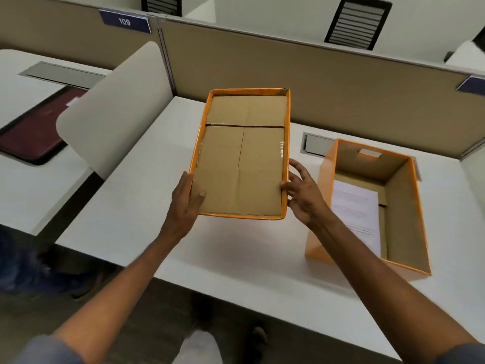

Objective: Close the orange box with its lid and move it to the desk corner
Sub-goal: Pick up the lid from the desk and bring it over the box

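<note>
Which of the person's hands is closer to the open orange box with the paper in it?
Right. The right hand grips the lid just beside the orange box; the left hand holds the lid's far edge.

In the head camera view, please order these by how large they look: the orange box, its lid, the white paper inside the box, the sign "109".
1. orange box and lid: alike, and the lid is held nearer the camera, so unranked
2. white paper
3. sign "109"
</note>
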